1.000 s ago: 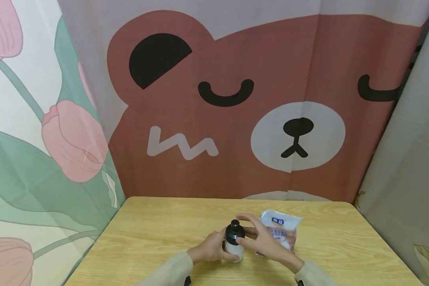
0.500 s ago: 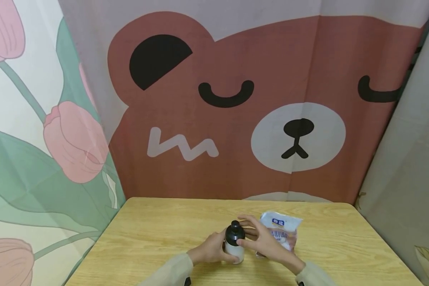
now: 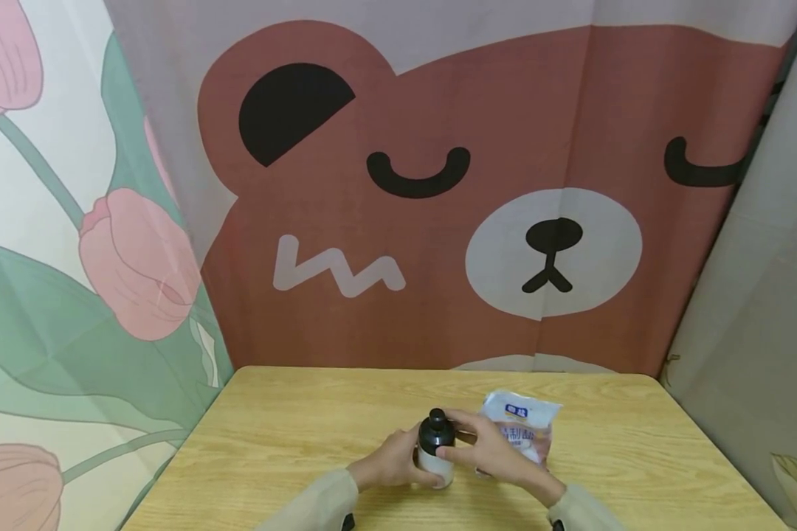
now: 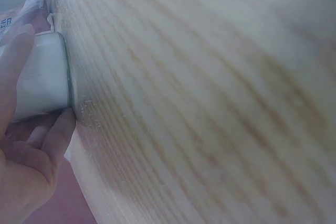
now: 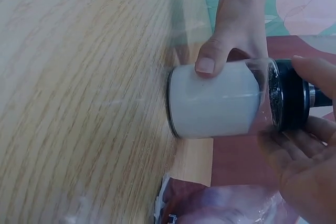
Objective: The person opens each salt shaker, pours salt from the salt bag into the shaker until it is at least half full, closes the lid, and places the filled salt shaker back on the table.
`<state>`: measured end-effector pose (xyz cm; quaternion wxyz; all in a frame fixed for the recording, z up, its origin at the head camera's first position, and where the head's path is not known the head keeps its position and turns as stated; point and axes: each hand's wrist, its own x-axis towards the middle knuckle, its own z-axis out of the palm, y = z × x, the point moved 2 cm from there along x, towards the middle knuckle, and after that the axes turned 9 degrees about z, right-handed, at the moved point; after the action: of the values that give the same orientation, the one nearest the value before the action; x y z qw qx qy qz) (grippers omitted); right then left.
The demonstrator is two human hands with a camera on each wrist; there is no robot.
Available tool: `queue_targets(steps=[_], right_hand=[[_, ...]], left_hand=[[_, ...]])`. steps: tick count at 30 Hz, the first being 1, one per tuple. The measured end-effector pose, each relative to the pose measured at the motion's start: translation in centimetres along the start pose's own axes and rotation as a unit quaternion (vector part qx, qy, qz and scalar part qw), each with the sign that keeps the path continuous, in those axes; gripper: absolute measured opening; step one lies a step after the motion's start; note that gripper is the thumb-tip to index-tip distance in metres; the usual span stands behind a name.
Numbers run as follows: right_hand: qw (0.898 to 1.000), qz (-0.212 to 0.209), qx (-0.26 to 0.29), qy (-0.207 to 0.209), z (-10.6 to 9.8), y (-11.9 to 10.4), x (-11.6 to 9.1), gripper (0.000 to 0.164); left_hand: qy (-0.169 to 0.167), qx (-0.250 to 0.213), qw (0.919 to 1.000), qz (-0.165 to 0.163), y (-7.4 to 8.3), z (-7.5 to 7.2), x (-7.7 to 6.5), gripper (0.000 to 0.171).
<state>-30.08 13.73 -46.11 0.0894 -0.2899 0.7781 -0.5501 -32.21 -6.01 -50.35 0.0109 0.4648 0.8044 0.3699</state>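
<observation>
A clear jar (image 3: 432,467) with white contents stands upright on the table, capped by a black lid (image 3: 435,435) with a knob. My left hand (image 3: 392,461) grips the jar's body from the left, thumb across its front. In the right wrist view, the white contents (image 5: 215,100) reach most of the way up, leaving a clear band under the lid. My right hand (image 3: 490,446) holds the lid from the right, thumb on one side and fingers curled round the other. In the left wrist view, the jar's base (image 4: 50,77) meets the tabletop beside my fingers.
Just behind my right hand lies a white and pink plastic bag (image 3: 521,422) with blue lettering, partly hidden by that hand. The wooden table (image 3: 292,420) ends at a bear-printed curtain (image 3: 425,310). A flower-printed curtain (image 3: 33,317) hangs on the left.
The raised fingers of my right hand have come down and drawn in round the lid. My left hand and the jar have stayed in place.
</observation>
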Motion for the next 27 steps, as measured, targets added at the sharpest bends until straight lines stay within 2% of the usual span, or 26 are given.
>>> queue_targets(steps=[4, 14, 18, 27], right_hand=[[1.000, 0.005, -0.004, 0.001, 0.0, 0.1, 0.1, 0.052], [0.999, -0.014, -0.009, 0.045, 0.4, -0.4, -0.2, 0.055], [0.999, -0.001, -0.011, 0.053, 0.7, -0.9, -0.3, 0.058], [0.996, 0.012, -0.034, 0.088, 1.1, -0.6, -0.4, 0.061]], left_hand=[[0.001, -0.003, 1.0000, -0.006, 0.0, 0.0, 0.0, 0.075], [0.011, 0.006, 0.9995, -0.027, 0.1, 0.2, 0.1, 0.074], [0.017, 0.003, 0.9985, -0.051, 0.1, 0.2, 0.1, 0.077], [0.019, 0.001, 0.9979, -0.062, 0.3, 0.2, 0.1, 0.080]])
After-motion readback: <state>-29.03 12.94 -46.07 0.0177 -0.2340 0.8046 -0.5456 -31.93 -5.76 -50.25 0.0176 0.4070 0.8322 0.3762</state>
